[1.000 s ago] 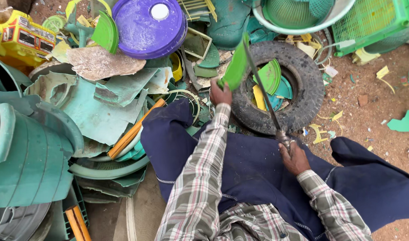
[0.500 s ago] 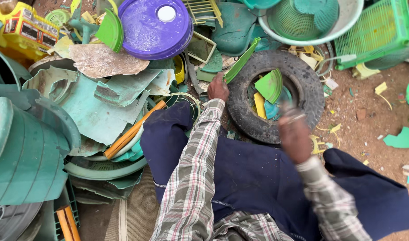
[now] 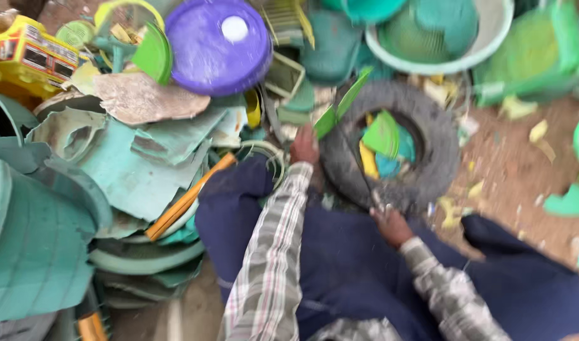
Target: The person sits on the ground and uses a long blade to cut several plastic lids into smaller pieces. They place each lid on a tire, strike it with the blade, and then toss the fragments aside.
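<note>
Since the last pic your right hand [image 3: 390,226] dropped nearer w/ the blade; left hand [image 3: 304,145] fingers clamped on green strip [image 3: 341,105] over tire [image 3: 422,158] — keep 'em far from the cut.

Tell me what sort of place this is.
Probably an outdoor plastic scrap sorting yard: heaps of broken green plastic sheets, a purple lid and basins lie on bare dirt ground, around an old tyre used as a work block.

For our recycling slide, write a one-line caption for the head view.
Left hand steadies a green plastic strip on a tyre; right hand grips a thin blade.
</note>
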`<state>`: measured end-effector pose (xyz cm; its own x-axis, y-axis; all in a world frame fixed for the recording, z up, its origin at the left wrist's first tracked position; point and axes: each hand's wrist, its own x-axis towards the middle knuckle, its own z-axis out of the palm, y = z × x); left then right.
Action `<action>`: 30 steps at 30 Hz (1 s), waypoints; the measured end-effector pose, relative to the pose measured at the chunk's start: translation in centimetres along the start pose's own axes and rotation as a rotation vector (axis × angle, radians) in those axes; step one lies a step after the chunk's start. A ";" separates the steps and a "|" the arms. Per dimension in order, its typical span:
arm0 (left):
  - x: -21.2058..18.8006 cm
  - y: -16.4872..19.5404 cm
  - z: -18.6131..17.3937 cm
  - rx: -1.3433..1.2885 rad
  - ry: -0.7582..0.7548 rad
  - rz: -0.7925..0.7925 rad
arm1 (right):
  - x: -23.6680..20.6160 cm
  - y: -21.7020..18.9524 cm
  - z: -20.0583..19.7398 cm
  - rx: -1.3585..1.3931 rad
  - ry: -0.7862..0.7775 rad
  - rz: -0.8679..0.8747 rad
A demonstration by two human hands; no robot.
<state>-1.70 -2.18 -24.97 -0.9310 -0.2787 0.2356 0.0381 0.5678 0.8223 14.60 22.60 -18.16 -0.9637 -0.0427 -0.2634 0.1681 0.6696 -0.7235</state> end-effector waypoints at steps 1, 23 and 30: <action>-0.9 -0.4 -0.1 0.049 -0.048 0.124 | -0.5 0.8 0.0 0.411 -0.233 0.265; -5.4 -4.7 0.8 0.607 -0.338 0.518 | -0.1 3.4 -1.2 -0.286 0.016 0.024; -6.7 -4.2 -0.6 0.395 -0.303 0.416 | -2.1 3.0 -3.4 0.440 -0.227 0.651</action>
<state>4.59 -3.15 -29.65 -0.9308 0.2241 0.2888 0.3348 0.8396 0.4278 16.41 27.27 -17.64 -0.5872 0.0734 -0.8061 0.7913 0.2614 -0.5527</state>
